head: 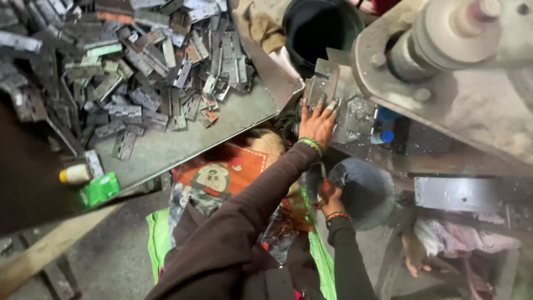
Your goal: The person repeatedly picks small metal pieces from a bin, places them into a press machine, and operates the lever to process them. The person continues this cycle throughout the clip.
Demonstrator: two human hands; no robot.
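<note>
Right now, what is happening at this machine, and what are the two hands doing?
A person in dark sleeves sits at a metal machine. The left hand reaches up and presses a flat metal piece on the machine's plate. The right hand is lower, at the edge of a round grey wheel; whether it grips anything is not clear. To the left, a tray holds a heap of metal hinges. A black bucket stands behind.

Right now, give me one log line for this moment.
left hand: flat on metal plate at machine | right hand: on grey wheel | hinges pile: on tray, untouched
</note>
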